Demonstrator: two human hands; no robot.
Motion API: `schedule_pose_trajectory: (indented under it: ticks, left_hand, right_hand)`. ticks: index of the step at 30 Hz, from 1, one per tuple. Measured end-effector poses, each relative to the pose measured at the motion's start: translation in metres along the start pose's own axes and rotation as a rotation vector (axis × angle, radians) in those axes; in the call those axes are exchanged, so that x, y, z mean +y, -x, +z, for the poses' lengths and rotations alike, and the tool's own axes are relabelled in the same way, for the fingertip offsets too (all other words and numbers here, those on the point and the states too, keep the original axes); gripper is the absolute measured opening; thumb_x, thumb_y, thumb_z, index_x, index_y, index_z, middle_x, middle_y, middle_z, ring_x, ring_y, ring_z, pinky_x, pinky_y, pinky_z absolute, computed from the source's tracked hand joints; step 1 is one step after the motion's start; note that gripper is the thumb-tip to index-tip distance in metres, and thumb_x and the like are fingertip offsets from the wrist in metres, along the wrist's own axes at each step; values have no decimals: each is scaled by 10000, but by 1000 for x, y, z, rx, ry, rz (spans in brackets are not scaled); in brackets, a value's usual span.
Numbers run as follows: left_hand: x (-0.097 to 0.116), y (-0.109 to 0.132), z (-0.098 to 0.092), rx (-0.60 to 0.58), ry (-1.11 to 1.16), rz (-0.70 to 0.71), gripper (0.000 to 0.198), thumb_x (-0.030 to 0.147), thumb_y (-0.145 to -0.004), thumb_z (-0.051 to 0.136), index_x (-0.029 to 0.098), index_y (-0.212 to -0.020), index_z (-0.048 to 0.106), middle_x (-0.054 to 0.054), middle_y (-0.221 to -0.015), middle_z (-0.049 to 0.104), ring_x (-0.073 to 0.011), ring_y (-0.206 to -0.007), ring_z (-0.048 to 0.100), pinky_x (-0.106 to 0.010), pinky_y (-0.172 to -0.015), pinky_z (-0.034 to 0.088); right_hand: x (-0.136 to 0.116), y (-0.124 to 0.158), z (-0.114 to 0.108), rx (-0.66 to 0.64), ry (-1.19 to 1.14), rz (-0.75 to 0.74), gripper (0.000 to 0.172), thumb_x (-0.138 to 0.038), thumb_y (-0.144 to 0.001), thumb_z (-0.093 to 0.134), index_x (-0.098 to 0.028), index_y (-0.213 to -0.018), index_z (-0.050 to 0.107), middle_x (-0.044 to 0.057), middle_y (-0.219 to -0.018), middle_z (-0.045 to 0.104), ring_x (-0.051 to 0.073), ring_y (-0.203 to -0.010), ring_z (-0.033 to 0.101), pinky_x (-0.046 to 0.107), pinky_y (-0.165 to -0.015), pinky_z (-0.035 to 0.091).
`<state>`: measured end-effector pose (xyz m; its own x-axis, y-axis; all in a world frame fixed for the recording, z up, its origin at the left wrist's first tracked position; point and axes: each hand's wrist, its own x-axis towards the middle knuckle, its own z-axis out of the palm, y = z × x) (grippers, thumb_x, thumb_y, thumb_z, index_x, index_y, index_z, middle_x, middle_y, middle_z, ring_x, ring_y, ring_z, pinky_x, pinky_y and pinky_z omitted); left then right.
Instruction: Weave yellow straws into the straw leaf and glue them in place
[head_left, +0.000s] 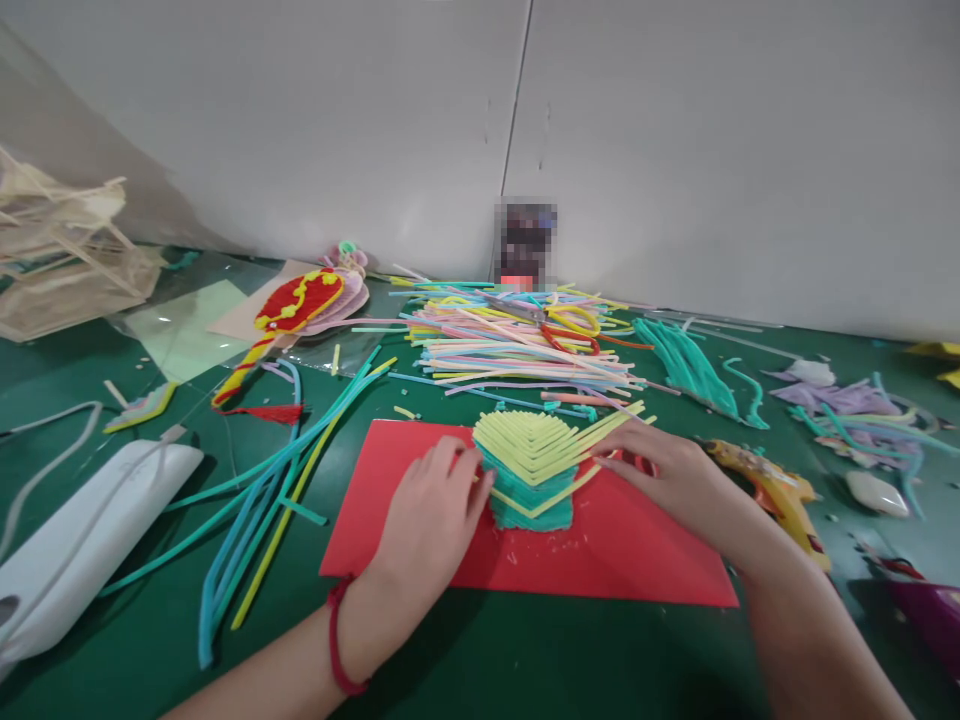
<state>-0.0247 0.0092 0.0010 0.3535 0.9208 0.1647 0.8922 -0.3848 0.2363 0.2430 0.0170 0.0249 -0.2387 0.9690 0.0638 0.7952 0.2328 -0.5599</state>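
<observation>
A yellow pipe cleaner [534, 514] bent into a V lies across a teal fuzzy piece [536, 490]. My left hand [431, 510] is closed, with thumb and fingers pinching its left end. My right hand [667, 475] pinches near its right end. Above it, nested yellow pipe cleaners [525, 440] form a leaf-like fan, their loose ends sticking out to the right by my right fingers. The teal piece rests on a red sheet [420, 570]. My fingers hide the tips of the bent strip.
Behind lies a heap of pastel pipe cleaners [510, 350] with scissors [570, 325] on top. A red-and-yellow fuzzy fan [300, 300], long blue-green strips [277, 480] and a white power strip [112, 540] are left. A yellow glue gun [780, 495] and teal bundle [690, 365] lie right.
</observation>
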Motion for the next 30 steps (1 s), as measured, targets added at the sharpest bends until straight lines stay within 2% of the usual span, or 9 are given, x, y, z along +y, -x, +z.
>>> schedule_pose_trajectory:
  ticks: [2, 5, 8, 13, 20, 24, 30]
  left_hand:
    - [-10, -9, -6, -54, 109, -140, 191, 254, -950, 437, 175, -898, 602, -65, -930, 612, -211, -797, 630, -335, -692, 497]
    - [-24, -18, -11, -146, 300, -221, 219, 282, -942, 434, 183, -802, 571, -36, -871, 612, -181, -763, 625, -301, -665, 476]
    - [-34, -24, -12, -223, 433, -195, 218, 316, -912, 463, 194, -765, 568, -17, -824, 632, -171, -748, 612, -281, -660, 460]
    - [-44, -27, -9, -298, 571, -172, 194, 365, -873, 513, 215, -834, 629, -4, -817, 680, -165, -725, 601, -273, -683, 471]
    - [-45, -26, -5, -285, 613, -183, 170, 344, -844, 537, 222, -770, 630, 4, -816, 691, -173, -762, 616, -282, -737, 476]
    - [-41, -27, -5, -233, 693, -215, 179, 356, -829, 547, 221, -746, 629, 9, -795, 689, -174, -769, 619, -274, -732, 480]
    - [-33, -29, -7, -177, 872, -291, 181, 361, -780, 574, 202, -726, 643, -4, -764, 704, -177, -751, 639, -284, -720, 510]
  right_hand:
    - [8, 1, 7, -8, -13, -6, 235, -372, -905, 487, -258, -906, 692, 31, -955, 686, 180, -887, 648, 320, -801, 509]
    - [20, 6, 14, -43, -53, 13, 245, -409, -901, 498, -275, -896, 704, 30, -977, 665, 188, -921, 639, 345, -843, 507]
    - [27, 9, 14, -67, -92, 36, 275, -450, -899, 494, -284, -907, 713, 42, -1012, 648, 203, -965, 624, 378, -895, 494]
    - [32, 9, 10, -108, -118, 56, 263, -476, -873, 531, -293, -922, 714, 40, -1038, 629, 209, -992, 611, 383, -914, 491]
    - [32, 8, 14, -58, -176, 38, 261, -425, -900, 498, -264, -852, 698, 48, -1040, 651, 206, -1016, 621, 383, -933, 481]
    - [26, 6, 10, -62, -225, 66, 240, -434, -878, 529, -261, -849, 692, 29, -938, 698, 198, -925, 648, 354, -849, 521]
    - [16, 9, 3, -21, -396, 198, 256, -455, -809, 611, -222, -784, 714, 33, -778, 702, 150, -581, 626, 271, -534, 536]
